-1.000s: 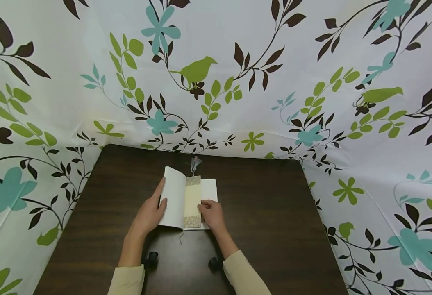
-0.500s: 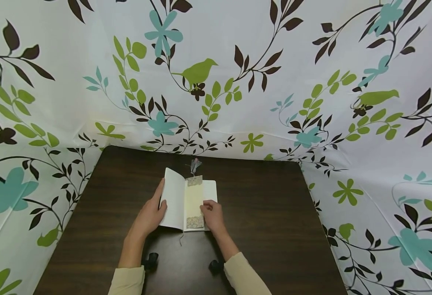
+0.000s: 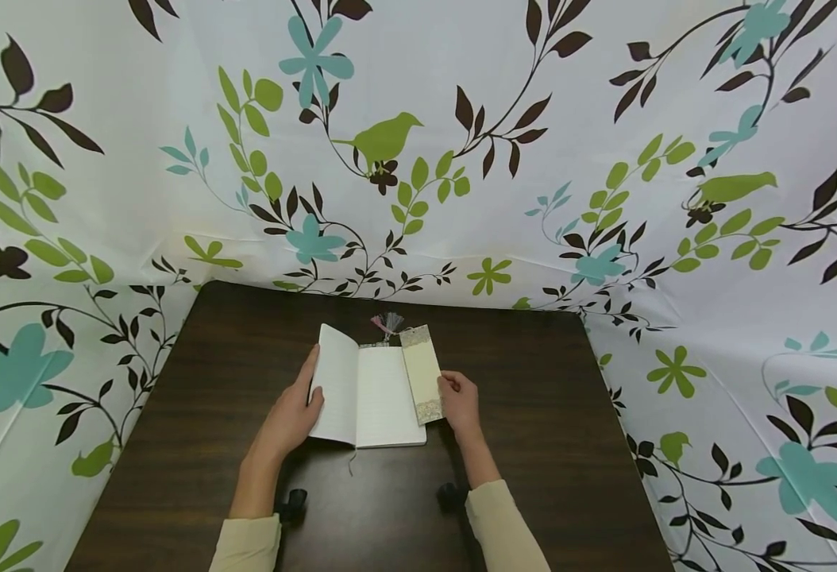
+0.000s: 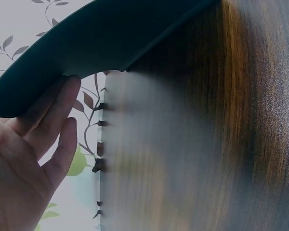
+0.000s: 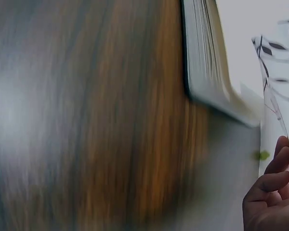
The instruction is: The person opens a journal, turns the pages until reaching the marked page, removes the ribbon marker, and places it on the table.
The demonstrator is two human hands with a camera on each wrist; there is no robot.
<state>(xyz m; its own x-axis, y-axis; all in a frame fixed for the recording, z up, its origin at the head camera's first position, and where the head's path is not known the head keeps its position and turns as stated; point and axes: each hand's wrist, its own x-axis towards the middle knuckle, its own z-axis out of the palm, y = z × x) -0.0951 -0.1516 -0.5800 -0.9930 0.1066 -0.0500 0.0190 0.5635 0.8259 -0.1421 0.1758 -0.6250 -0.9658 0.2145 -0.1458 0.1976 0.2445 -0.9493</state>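
A notebook (image 3: 386, 397) lies open on the dark table, its left side raised and its right pages lined and bare. My left hand (image 3: 286, 421) grips the raised side, thumb on the page; from below, the left wrist view shows fingers (image 4: 55, 120) against the dark cover (image 4: 96, 43). With my right hand (image 3: 461, 405) I pinch the right edge of a cream bookmark (image 3: 422, 373) with patterned ends. It slants over the notebook's right edge and appears nearly edge-on in the right wrist view. A grey and pink tassel (image 3: 390, 322) lies beyond the notebook's top edge.
The brown wooden table (image 3: 547, 445) extends around the notebook. A white curtain (image 3: 490, 214) with leaves and birds hangs behind and at both sides. A thin ribbon (image 3: 351, 462) hangs from the notebook's lower edge. Dark wrist cameras (image 3: 294, 504) sit by each sleeve.
My right hand has lifted the bookmark off the page's middle and carried it right, turning it to a slant. The tassel has shifted slightly right. My left hand stays in place.
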